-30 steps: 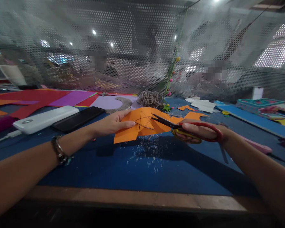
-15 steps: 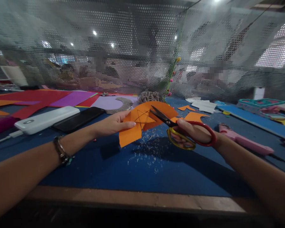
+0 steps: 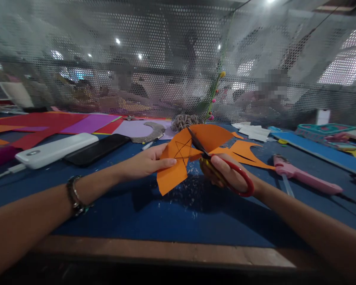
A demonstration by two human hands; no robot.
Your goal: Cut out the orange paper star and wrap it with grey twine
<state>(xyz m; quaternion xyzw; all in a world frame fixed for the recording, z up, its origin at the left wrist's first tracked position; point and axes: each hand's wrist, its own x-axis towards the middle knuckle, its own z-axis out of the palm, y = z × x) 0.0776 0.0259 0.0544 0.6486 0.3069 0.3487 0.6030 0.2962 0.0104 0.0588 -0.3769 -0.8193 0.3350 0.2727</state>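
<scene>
My left hand [image 3: 150, 161] pinches an orange paper sheet [image 3: 178, 160] with a star drawn on it, held up over the blue table [image 3: 166, 209]. My right hand [image 3: 225, 174] grips red-and-yellow-handled scissors [image 3: 213, 160], fingers through the loops. The dark blades point up and left into the orange paper beside the star. A bracelet circles my left wrist. Small paper shreds lie on the blue surface under the hands.
A white device [image 3: 55, 149] and a black phone [image 3: 96, 148] lie at the left. Red and purple sheets [image 3: 62, 122] spread behind them. Orange offcuts [image 3: 245, 152], a pink tool [image 3: 305, 174], twine [image 3: 184, 121] and a teal basket [image 3: 323, 130] sit right. People sit beyond a mesh screen [image 3: 166, 59].
The orange paper has turned and risen more upright. My right hand with the scissors moved left and nearer, blades now pointing steeply up into the sheet.
</scene>
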